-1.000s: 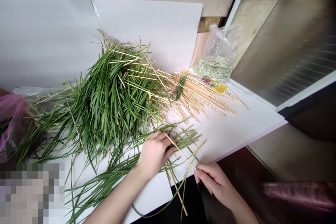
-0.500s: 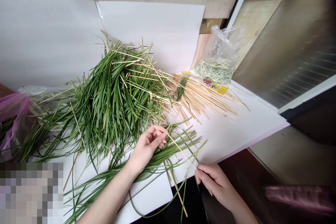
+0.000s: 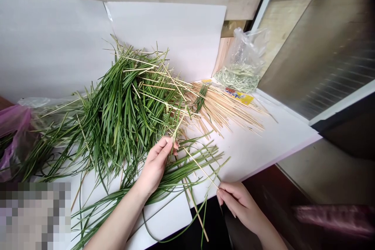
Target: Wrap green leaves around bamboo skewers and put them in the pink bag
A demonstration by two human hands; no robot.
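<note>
The left hand [image 3: 154, 163] is at the near edge of a big pile of leaves [image 3: 123, 101]. Its fingers [image 3: 164, 149] are pinched closed on a single leaf [image 3: 178, 125], which rises tilted from the fingertips toward the pile.

The right hand [image 3: 238, 203] sits low at the worktop's [image 3: 263, 140] front edge. Its fingers are closed on the near end of one thin skewer [image 3: 202, 168]. The skewer slants up and away to the left, crossing some loose leaves [image 3: 193, 156] that lie flat on the white surface between the two hands.

Behind these, a bundle of skewers [image 3: 228, 109] fans out to the right of the pile, its far ends tangled in the leaves. A clear plastic bag [image 3: 244, 66] with pale green trimmings stands just beyond the bundle. At the far left, a pink bag [image 3: 13, 133] lies against the pile.
</note>
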